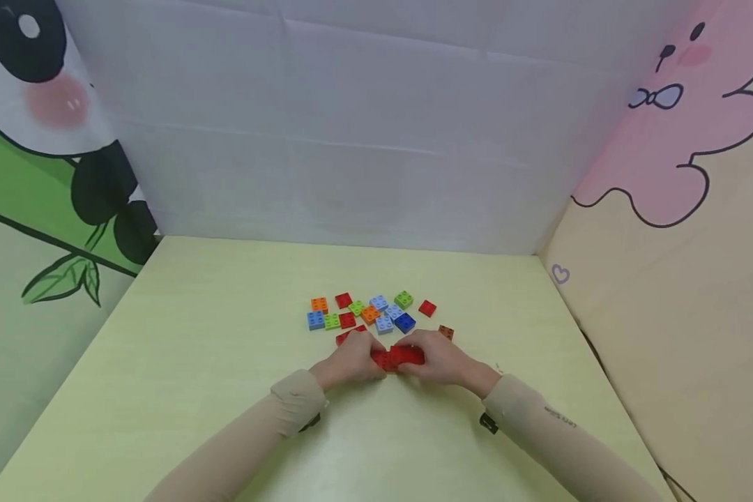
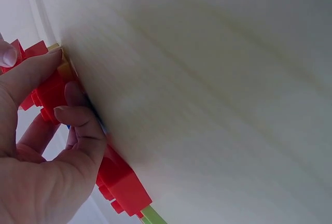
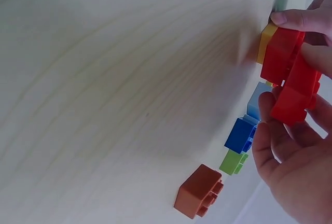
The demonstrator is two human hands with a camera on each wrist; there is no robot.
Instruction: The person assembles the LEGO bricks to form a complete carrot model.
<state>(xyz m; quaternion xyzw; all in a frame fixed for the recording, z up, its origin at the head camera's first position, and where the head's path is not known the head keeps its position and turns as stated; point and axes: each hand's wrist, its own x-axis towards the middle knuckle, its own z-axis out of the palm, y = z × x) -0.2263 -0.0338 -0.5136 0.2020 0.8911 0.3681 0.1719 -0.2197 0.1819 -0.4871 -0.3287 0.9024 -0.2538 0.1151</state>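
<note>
Just in front of the loose bricks, both hands meet at a small stack of toy building bricks. My left hand grips the stack's red brick, under which a yellow-orange brick shows. A second red brick is pinched by my right hand, between thumb and fingers. In the right wrist view this held brick lies against the stack's red brick, slightly raised and offset. Whether their studs are joined cannot be told. Another red brick lies beyond my left fingers.
Behind the hands lie several loose bricks, among them a dark blue brick, an orange brick and a green brick. A brown brick sits close to the right hand. A white sheet hangs behind the table.
</note>
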